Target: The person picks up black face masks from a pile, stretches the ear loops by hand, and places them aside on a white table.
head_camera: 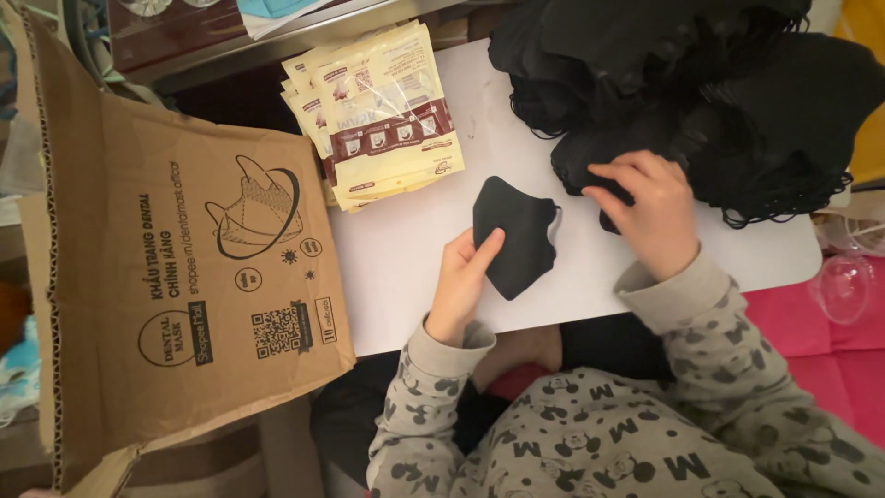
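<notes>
Mask pile (737, 92) cut off top.

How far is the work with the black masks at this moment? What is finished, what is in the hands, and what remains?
Done: nothing looks packed. The cream pouches lie stacked and flat.

In hand: the left hand holds one folded black mask on the white table. The right hand reaches into the pile of black masks.

Left: the pile is large, so most of the work probably remains. A cardboard box stands at the left.
</notes>
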